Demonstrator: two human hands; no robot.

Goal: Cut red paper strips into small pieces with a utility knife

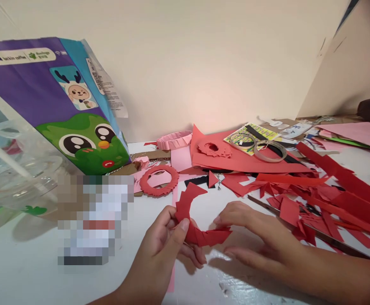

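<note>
My left hand [164, 241] pinches a curved chain of folded red paper pieces [193, 216], thumb on top of its lower bend. My right hand [255, 233] lies on the white table [29, 271] to the right of it, fingertips touching the chain's right end. The chain arcs upward from my fingers toward a red pleated paper ring [158, 179] lying flat further back.
A purple and green paper bag [61, 106] leans at the left above a clear plastic cup with straw [16, 178]. Red paper scraps and strips [324, 199], scissors [318, 231], two tape rolls [258, 146], a red sheet [236, 159] and a pink pleated ring [174, 140] crowd the right.
</note>
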